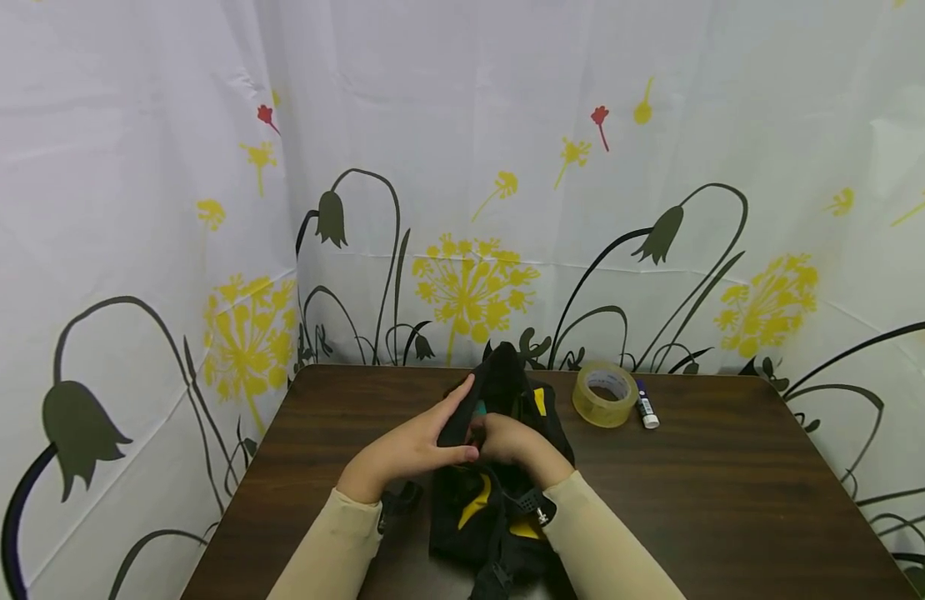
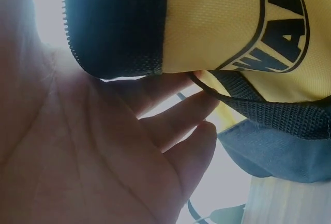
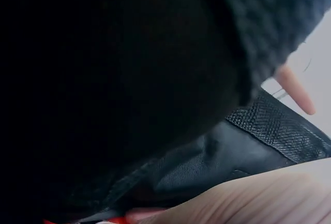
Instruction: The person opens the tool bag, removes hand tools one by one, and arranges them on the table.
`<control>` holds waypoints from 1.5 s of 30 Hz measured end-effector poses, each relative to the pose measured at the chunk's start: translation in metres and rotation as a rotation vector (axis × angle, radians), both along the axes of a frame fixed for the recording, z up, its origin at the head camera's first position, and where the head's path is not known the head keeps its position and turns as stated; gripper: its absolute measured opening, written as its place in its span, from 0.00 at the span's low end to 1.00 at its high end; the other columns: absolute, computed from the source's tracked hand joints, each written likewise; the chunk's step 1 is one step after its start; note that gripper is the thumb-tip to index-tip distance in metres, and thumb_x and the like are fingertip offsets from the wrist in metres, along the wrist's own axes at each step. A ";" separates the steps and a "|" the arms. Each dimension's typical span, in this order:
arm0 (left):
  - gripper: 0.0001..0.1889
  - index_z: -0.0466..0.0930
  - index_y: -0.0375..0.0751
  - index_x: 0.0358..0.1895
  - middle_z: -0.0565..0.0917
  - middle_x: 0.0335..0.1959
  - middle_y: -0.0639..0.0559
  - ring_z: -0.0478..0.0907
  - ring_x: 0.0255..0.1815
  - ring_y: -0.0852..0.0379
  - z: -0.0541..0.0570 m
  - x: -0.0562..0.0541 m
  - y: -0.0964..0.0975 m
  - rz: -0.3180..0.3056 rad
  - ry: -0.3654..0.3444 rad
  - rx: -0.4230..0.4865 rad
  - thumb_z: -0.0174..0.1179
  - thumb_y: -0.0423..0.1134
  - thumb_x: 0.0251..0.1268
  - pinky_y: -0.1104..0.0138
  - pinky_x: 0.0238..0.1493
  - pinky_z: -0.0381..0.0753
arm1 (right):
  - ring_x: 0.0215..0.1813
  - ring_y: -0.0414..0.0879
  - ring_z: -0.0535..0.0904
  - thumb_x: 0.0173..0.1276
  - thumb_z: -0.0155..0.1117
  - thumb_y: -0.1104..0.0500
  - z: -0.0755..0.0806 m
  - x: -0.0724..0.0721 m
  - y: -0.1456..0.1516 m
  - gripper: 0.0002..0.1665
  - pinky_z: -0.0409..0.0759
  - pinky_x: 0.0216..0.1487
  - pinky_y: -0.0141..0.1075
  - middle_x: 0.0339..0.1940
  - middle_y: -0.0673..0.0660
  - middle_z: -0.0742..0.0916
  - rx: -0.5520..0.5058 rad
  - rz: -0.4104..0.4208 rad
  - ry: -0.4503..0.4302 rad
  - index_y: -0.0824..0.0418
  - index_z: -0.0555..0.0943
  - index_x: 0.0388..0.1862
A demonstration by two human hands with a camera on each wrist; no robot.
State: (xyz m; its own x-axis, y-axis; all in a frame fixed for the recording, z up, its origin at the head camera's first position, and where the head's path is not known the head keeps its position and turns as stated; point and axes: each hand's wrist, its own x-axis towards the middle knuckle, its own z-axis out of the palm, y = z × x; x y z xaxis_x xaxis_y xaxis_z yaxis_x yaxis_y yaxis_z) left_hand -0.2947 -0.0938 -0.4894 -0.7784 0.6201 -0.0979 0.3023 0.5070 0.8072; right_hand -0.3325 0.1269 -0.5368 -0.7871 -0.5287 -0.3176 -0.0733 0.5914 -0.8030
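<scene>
A black and yellow zippered tool bag point(image 1: 462, 521) stands on the table with its mouth spread apart. My left hand point(image 1: 413, 440) holds one side of that mouth between thumb and fingers. In the left wrist view, the palm lies along the zipper edge point(image 2: 77, 38), with fingers behind the yellow panel point(image 2: 212, 22). My right hand point(image 1: 513, 443) reaches into the bag, its fingertips mostly hidden; I cannot tell what they hold. Low in the right wrist view, a bit of something red point(image 3: 120, 220) shows beside a fingertip. A small teal patch point(image 1: 480, 407) is visible inside the bag.
A roll of clear packing tape point(image 1: 605, 394) lies right of the bag, with a white marker with a blue cap point(image 1: 646, 406) beside it. The brown wooden table point(image 1: 732, 483) backs onto a flower-printed curtain point(image 1: 462, 125). Black straps point(image 1: 496, 575) hang at the bag's near side.
</scene>
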 end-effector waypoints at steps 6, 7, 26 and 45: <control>0.56 0.31 0.69 0.91 0.40 0.92 0.65 0.44 0.93 0.50 -0.001 0.001 -0.001 0.000 0.011 -0.010 0.67 0.62 0.77 0.39 0.89 0.54 | 0.39 0.50 0.81 0.70 0.75 0.65 -0.006 -0.007 -0.005 0.09 0.78 0.41 0.41 0.39 0.54 0.87 0.113 0.035 0.040 0.61 0.90 0.48; 0.56 0.31 0.68 0.91 0.40 0.92 0.65 0.44 0.93 0.50 -0.001 0.001 -0.001 0.003 0.011 -0.012 0.67 0.61 0.78 0.40 0.89 0.54 | 0.39 0.51 0.81 0.70 0.75 0.64 -0.015 -0.012 -0.006 0.10 0.79 0.40 0.41 0.39 0.55 0.87 0.136 0.042 0.049 0.60 0.89 0.49; 0.56 0.28 0.77 0.89 0.39 0.92 0.65 0.44 0.93 0.52 -0.003 -0.001 -0.005 0.003 0.016 -0.027 0.66 0.66 0.75 0.42 0.90 0.54 | 0.42 0.44 0.80 0.79 0.69 0.55 -0.061 -0.031 -0.024 0.10 0.82 0.51 0.40 0.46 0.51 0.90 0.378 0.194 0.219 0.56 0.87 0.54; 0.56 0.31 0.67 0.91 0.41 0.93 0.58 0.45 0.93 0.47 0.000 -0.002 -0.004 -0.004 0.041 -0.029 0.65 0.65 0.77 0.39 0.89 0.54 | 0.39 0.47 0.83 0.78 0.71 0.56 -0.065 -0.037 -0.034 0.12 0.86 0.51 0.45 0.45 0.57 0.92 0.481 0.103 0.269 0.62 0.89 0.53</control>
